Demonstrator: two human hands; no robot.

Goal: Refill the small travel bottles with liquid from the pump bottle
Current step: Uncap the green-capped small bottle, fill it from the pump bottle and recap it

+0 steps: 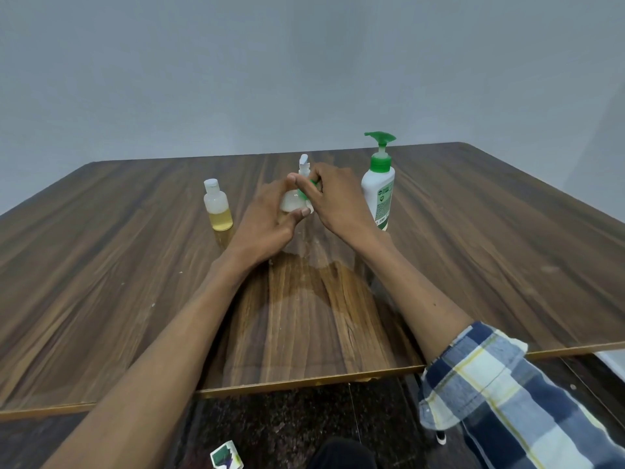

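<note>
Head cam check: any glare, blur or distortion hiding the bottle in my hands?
Head view: even, soft light; a glossy sheen on the table near its front edge, not on the work. Wide-angle bending bows the table edges. The small bottle is slightly soft and mostly covered by the left hand and right hand. The pump bottle reads clearly.
</note>
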